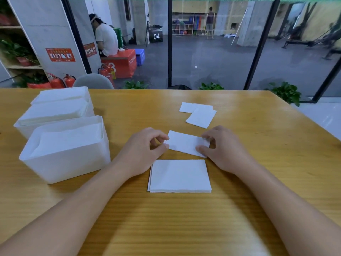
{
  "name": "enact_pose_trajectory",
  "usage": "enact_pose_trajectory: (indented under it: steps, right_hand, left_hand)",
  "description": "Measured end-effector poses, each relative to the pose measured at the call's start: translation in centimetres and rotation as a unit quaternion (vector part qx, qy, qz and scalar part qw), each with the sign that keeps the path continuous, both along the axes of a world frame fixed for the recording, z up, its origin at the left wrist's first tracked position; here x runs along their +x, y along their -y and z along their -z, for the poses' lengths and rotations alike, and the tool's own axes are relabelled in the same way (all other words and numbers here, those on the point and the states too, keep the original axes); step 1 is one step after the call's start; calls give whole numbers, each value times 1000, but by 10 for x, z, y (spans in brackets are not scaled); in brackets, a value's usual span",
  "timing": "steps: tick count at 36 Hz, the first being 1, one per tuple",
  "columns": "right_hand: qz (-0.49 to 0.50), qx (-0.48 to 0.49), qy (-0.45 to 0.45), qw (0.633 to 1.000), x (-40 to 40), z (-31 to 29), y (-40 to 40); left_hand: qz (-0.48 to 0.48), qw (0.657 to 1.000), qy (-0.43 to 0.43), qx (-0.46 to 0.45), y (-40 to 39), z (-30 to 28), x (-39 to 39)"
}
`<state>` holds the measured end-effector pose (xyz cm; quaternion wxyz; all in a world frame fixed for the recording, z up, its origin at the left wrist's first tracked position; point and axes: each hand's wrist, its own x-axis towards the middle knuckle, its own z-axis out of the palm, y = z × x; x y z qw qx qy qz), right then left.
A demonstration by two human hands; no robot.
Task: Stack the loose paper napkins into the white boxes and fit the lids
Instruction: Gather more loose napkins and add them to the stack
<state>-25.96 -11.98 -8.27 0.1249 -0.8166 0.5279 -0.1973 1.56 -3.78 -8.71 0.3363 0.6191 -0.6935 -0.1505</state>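
on the left of the wooden table (239,209) three white boxes stand in a row running away from the person. the nearest box (70,163) is open on top with napkins stacked inside, close to the rim. the middle box (53,115) and the far box (62,95) sit just behind it, touching or nearly so; whether those two wear lids or just show paper is hard to tell from here, all of it being white. next over, the left hand (144,150) pinches the left end of a folded napkin (186,144) between thumb and curled fingers. the right hand (223,148) grips the right end of that same napkin the same way. just nearer the person lies a squared pile of napkins (180,176), flat on the table. further back and to the right two loose napkins (200,115) lie overlapping, well apart from the boxes.
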Motion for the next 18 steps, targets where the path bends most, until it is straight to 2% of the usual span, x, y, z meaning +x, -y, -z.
enact_pose_trajectory:
  steps: [3,11,16,18]
  right_hand:
    - [-4,12,18,1000,0,3,0]
    - [-43,39,184,981,7,-1,-6]
    - [-90,-13,204,975,13,-11,-20]
    - [-97,-1,232,968,15,-14,-23]
  left_hand:
    - [-3,1000,-9,6,2,1,-1]
    - [-20,999,-40,9,4,-1,-9]
    - [-28,989,-146,-15,2,-12,-12]
    - [-9,982,-184,-33,-1,-15,-11]
